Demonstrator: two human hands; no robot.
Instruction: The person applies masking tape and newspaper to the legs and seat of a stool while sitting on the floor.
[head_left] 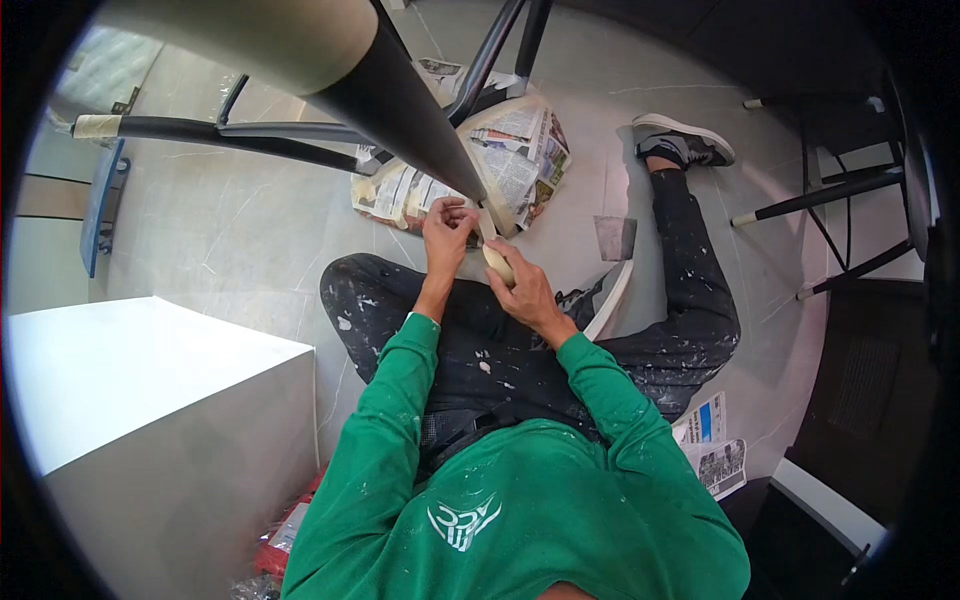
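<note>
A roll of cream masking tape (pixel 497 264) sits in my right hand (pixel 525 290), with fingers and thumb closed round it. From the roll a short strip of tape (pixel 487 225) runs up to the tip of a black chair leg (pixel 425 125). My left hand (pixel 447 235) pinches at the strip's upper end, close against that leg tip; its fingertips partly hide the tape. Beyond my hands, the chair's seat is wrapped in newspaper (pixel 515 150) fixed with tape along its edges. The thick near leg has a taped beige section (pixel 250 35) at its upper left.
Another black leg (pixel 160 128) with a taped end reaches left. At lower left stands a large white box (pixel 170 380). More dark chair legs (pixel 850 190) stand at right. Newspaper sheets (pixel 715 445) lie beside my paint-spotted trousers (pixel 690 270). A blue board (pixel 103 210) leans at far left.
</note>
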